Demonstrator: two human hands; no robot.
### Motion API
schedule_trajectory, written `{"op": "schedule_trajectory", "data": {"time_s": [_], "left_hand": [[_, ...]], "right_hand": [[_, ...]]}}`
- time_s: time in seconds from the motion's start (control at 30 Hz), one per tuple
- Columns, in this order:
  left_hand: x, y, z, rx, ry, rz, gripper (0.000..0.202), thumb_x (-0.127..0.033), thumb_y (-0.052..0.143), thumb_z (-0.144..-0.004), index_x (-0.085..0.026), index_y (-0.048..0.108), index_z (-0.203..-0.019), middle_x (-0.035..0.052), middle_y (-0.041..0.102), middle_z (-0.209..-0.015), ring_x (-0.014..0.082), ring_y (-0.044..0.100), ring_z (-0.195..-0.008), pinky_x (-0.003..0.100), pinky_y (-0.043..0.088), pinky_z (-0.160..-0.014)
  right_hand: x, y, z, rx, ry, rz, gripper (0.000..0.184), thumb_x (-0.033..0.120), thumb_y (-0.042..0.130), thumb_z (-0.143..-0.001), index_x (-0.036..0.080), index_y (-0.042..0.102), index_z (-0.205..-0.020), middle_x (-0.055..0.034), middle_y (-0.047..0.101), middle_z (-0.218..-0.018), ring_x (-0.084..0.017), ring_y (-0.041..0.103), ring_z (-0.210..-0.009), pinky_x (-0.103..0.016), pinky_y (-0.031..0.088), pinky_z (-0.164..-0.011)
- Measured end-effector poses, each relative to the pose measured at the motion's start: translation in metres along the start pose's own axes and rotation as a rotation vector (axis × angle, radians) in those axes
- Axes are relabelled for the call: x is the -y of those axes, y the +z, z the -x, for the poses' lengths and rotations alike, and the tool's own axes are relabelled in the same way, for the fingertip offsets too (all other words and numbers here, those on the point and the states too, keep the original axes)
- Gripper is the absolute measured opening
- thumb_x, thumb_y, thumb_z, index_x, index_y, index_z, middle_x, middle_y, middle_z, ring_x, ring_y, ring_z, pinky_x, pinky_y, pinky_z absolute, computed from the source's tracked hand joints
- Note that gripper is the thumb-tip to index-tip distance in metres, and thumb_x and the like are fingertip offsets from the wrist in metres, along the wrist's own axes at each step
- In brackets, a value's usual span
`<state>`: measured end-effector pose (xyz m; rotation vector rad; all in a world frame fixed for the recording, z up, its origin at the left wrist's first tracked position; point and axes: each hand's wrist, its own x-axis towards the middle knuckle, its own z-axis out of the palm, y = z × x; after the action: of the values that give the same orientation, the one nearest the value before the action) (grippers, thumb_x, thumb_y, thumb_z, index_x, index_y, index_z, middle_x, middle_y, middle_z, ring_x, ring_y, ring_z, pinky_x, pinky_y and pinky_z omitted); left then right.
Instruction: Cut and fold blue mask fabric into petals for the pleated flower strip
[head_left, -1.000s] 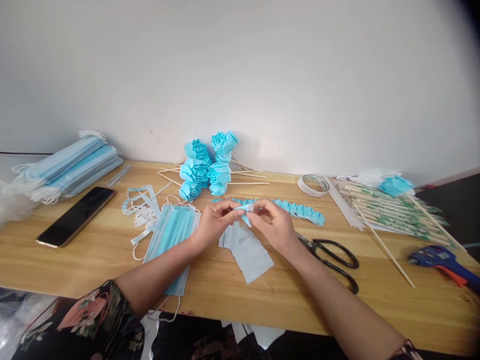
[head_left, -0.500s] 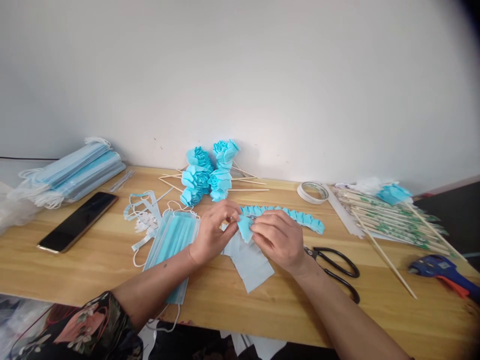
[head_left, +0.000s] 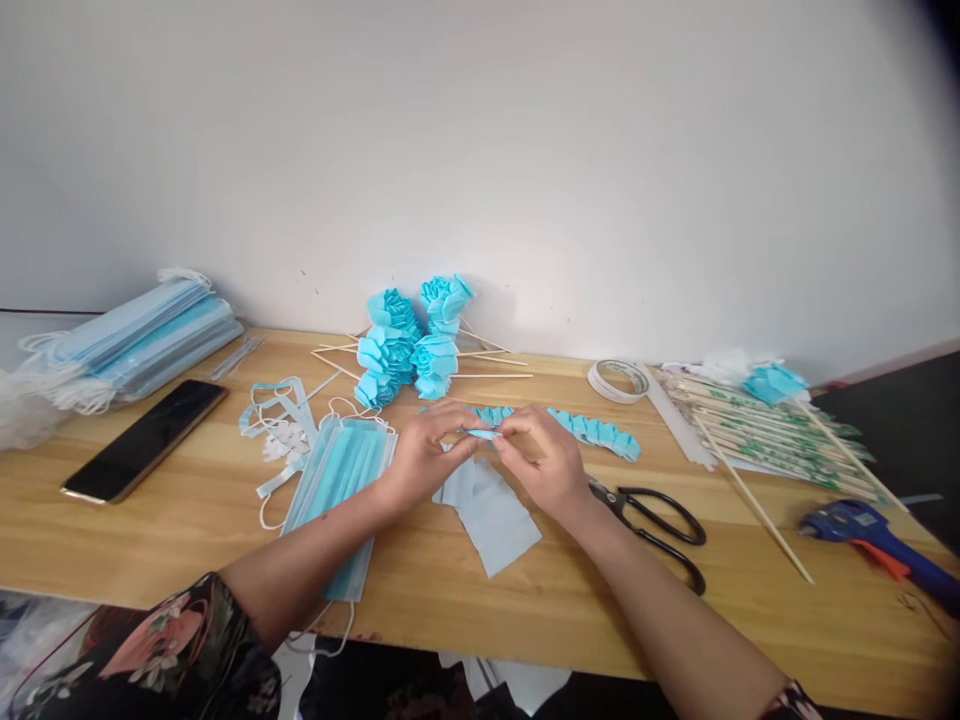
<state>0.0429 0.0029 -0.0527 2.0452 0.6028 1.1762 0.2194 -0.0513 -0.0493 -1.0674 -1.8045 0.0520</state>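
Between my two hands is a small piece of blue mask fabric, now seen as a thin, narrow fold. My left hand pinches its left end between thumb and fingers. At the other end my right hand pinches it the same way. Under them on the table lie pale white fabric pieces. Just behind my hands runs a row of folded blue petals, partly hidden by my fingers. Blue face masks lie beside my left forearm, and black-handled scissors lie beside my right wrist.
Blue fabric flowers on sticks lie by the wall. Further left are a phone, fabric scraps and a stack of masks. On the right are a tape roll, wrapped sticks and a blue glue gun.
The blue piece, a broad triangle before, now shows as a narrow folded strip. My fingers have turned it and drawn closer together. The whole view has shifted slightly.
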Motion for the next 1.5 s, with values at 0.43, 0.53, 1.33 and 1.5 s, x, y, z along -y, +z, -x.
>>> {"op": "schedule_trajectory", "data": {"time_s": [0.43, 0.53, 1.33, 1.5], "left_hand": [[0.012, 0.005, 0.002, -0.012, -0.663, 0.771, 0.023, -0.035, 0.072, -0.077, -0.015, 0.061, -0.074, -0.0007, 0.059, -0.065, 0.0101, 0.051, -0.062, 0.026, 0.040, -0.066], [0.010, 0.006, 0.001, 0.001, -0.671, 0.768, 0.024, -0.035, 0.073, -0.076, -0.015, 0.060, -0.074, -0.0005, 0.059, -0.066, 0.0101, 0.051, -0.061, 0.026, 0.039, -0.066], [0.004, 0.006, 0.000, 0.034, -0.580, 0.407, 0.031, -0.041, 0.069, -0.075, -0.017, 0.052, -0.067, -0.0038, 0.049, -0.061, 0.0095, 0.045, -0.060, 0.025, 0.034, -0.061], [0.001, 0.005, 0.000, 0.037, -0.586, 0.411, 0.030, -0.041, 0.069, -0.075, -0.017, 0.053, -0.067, -0.0035, 0.050, -0.061, 0.0095, 0.044, -0.059, 0.025, 0.033, -0.061]], "right_hand": [[-0.012, -0.005, -0.004, 0.153, -0.018, -0.015, 0.032, 0.011, 0.050, -0.092, 0.030, 0.063, -0.113, -0.0069, 0.059, -0.127, -0.025, 0.054, -0.119, -0.049, 0.046, -0.100], [-0.014, -0.003, -0.003, 0.206, -0.035, -0.014, 0.029, 0.011, 0.051, -0.093, 0.030, 0.065, -0.110, -0.0071, 0.056, -0.131, -0.025, 0.051, -0.123, -0.048, 0.046, -0.100], [-0.013, 0.005, 0.003, 0.195, 0.492, -0.332, 0.010, 0.032, 0.064, -0.086, 0.022, 0.062, -0.085, -0.0008, 0.071, -0.083, -0.017, 0.066, -0.078, -0.029, 0.052, -0.074], [-0.013, 0.004, 0.004, 0.208, 0.561, -0.357, 0.026, 0.031, 0.066, -0.085, 0.022, 0.062, -0.108, -0.0017, 0.072, -0.085, -0.019, 0.069, -0.080, -0.033, 0.052, -0.078]]}}
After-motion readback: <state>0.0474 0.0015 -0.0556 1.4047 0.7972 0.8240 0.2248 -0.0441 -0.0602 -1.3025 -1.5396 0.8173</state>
